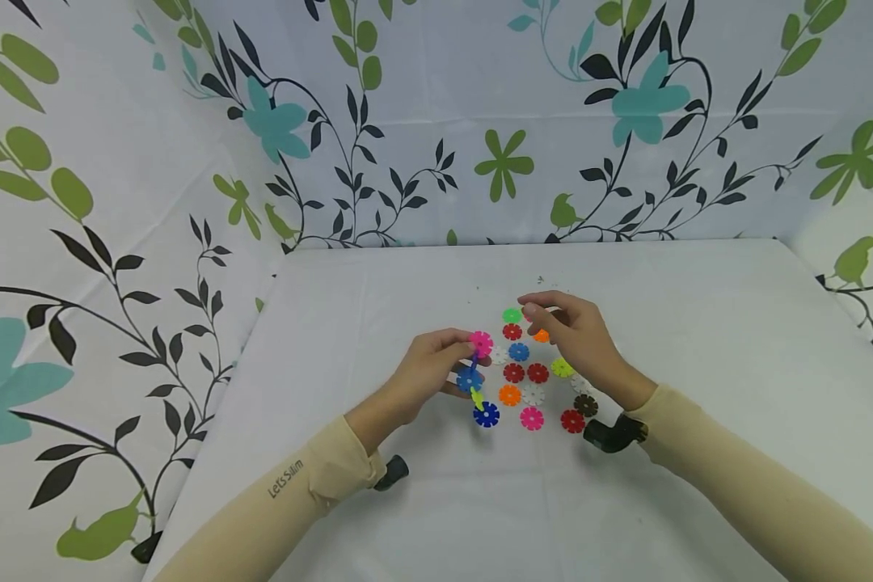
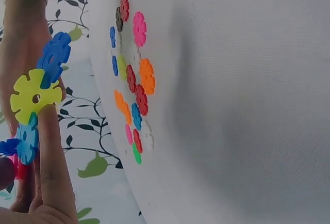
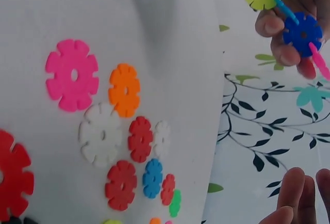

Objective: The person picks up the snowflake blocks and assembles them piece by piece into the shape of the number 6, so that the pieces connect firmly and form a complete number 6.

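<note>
My left hand point(image 1: 423, 368) holds a chain of joined plastic snowflake discs, gripped near its upper end. In the left wrist view the chain shows a blue disc point(image 2: 53, 59), a yellow disc point(image 2: 25, 99) and a light blue disc point(image 2: 27, 140). A dark blue disc point(image 3: 302, 34) and a pink disc point(image 3: 319, 61) follow in the right wrist view. My right hand point(image 1: 580, 331) hovers over the far side of the loose discs, thumb and fingers apart, with nothing visible between them. Below it lie an orange disc point(image 1: 541, 335) and a green disc point(image 1: 512, 315).
Loose discs lie flat on the white table point(image 1: 422, 501), among them red point(image 1: 537, 373), white point(image 1: 533, 394), pink point(image 1: 532, 418), brown point(image 1: 585, 405) and yellow point(image 1: 562, 368) ones. A patterned curtain point(image 1: 422, 97) hangs behind the table. Black devices sit at both cuffs.
</note>
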`<state>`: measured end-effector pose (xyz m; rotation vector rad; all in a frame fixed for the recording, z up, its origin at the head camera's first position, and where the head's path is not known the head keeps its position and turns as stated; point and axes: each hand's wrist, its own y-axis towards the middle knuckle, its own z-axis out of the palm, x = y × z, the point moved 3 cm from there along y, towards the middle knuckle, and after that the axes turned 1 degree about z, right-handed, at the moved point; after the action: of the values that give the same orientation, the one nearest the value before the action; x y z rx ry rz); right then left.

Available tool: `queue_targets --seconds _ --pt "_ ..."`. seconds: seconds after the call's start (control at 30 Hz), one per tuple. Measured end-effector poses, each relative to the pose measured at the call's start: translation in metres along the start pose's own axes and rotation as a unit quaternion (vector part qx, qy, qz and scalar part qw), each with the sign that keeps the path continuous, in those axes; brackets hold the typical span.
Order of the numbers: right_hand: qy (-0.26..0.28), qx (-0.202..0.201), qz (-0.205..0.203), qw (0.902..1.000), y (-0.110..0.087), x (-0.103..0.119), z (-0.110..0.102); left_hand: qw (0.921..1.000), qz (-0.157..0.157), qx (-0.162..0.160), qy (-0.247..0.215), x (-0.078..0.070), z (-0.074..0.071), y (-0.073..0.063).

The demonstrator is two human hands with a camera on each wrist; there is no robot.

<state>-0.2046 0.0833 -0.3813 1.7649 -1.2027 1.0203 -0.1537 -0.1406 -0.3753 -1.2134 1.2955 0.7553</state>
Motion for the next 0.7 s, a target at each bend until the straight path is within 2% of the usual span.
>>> queue_targets --seconds 0.17,0.4,0.6,0.7 --pt "-0.004 -0.018 0.011 0.9998 0.001 -0.008 -0.009 0.9998 -0.009 -0.01 -0.016 0.001 -0.001 0.001" --pt "-0.008 -0.033 0.029 0.999 0.001 -0.019 -0.018 0.9993 -0.023 -0.003 -0.029 0.004 -0.001 0.001" --pt "-0.017 -0.026 0.05 0.9983 0.003 -0.028 -0.021 0.9994 -0.018 0.003 -0.029 0.006 -0.002 0.002" --pt "-0.045 -0.012 0.061 0.9971 0.003 -0.034 -0.022 0.9991 -0.02 0.007 -0.036 0.007 -0.002 0.003"
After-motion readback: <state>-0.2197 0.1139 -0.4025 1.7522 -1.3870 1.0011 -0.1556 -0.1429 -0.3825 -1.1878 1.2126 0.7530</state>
